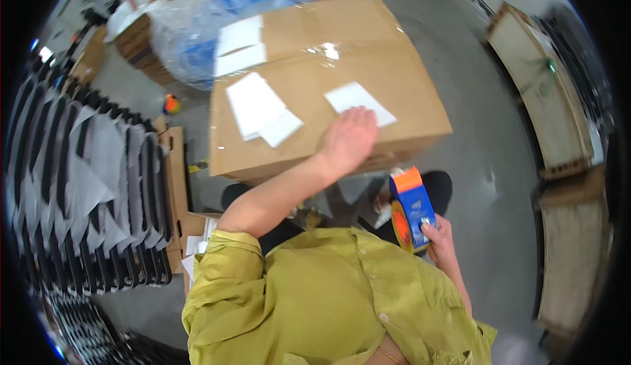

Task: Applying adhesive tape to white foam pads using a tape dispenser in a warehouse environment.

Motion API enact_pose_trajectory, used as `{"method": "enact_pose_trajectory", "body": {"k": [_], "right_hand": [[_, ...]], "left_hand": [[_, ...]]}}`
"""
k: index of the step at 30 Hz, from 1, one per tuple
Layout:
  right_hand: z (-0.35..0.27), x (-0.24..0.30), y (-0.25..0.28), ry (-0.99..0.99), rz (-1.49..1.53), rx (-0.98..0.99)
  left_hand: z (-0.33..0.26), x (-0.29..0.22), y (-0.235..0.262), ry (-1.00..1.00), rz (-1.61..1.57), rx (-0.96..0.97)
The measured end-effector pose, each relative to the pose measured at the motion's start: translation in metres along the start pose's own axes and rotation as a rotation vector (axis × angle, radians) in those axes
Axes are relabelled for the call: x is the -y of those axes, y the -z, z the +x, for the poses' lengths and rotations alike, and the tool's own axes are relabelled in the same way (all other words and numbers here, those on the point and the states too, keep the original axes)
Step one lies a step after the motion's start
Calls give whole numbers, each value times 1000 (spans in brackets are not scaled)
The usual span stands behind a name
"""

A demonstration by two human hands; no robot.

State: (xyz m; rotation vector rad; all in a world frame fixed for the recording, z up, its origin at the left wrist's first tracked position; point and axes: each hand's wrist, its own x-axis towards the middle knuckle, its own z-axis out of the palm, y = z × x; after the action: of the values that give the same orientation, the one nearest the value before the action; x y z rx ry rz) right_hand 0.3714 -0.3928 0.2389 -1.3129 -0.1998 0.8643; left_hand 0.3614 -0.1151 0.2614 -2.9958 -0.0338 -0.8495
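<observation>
Key thing from where I'm standing: the white paper slip (359,95) is at 12 o'clock from the L hand (355,132), right under its fingertips, on top of the big cardboard carton (368,56). Its long axis runs approx. 10 to 4 o'clock, and its near edge is partly covered by the hand. L hand is def. the nearer one; for the R hand (442,235), the slip is up at approx. 11 o'clock, well apart, past the carton's near edge.

L hand is palm-down, laid out flat, not curled round anything; motion blur, so can't tell how far the fingers are spread. R hand is closed round a blue-and-orange tape dispenser (417,210), thumb across its face, other fingers mostly hidden. Dispenser's long axis goes approx. 11 to 5 o'clock, orange end away from the wearer, clear of the carton.

Count: 1 carton being worked on, 1 dispenser in hand, 1 slip under the L hand. Plus 4 more white pieces I can make out on the carton's L side: 2 at approx. 10 o'clock from the L hand, i.e. a far slip (240,35) w/ a second slip (241,61) just below; then a large sheet (252,104) and a smaller sheet (282,130) overlapping it, at approx. 9 to 10 o'clock. Can't tell if any are stacked.
</observation>
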Motion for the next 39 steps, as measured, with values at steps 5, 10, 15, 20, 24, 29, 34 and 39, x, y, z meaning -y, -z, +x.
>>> {"method": "enact_pose_trajectory", "body": {"k": [5,10,15,20,24,29,34,39], "right_hand": [[-20,17,12,87,-63,58],[-28,17,24,152,-173,106],[-29,24,21,190,-289,184],[-25,26,13,220,-285,249],[-22,30,9,244,-327,295],[-19,33,5,230,-360,338],[-18,34,-1,253,-358,338],[-16,36,-2,280,-382,373]], "left_hand": [[8,-20,3,171,-473,160],[12,-34,17,665,-1694,849],[7,-39,32,690,-1796,985],[-9,-36,33,781,-1886,906],[-11,-29,41,842,-2059,885],[-25,-26,40,773,-2068,837],[-24,-19,48,806,-2174,849],[-31,-22,50,743,-2215,830]]}}
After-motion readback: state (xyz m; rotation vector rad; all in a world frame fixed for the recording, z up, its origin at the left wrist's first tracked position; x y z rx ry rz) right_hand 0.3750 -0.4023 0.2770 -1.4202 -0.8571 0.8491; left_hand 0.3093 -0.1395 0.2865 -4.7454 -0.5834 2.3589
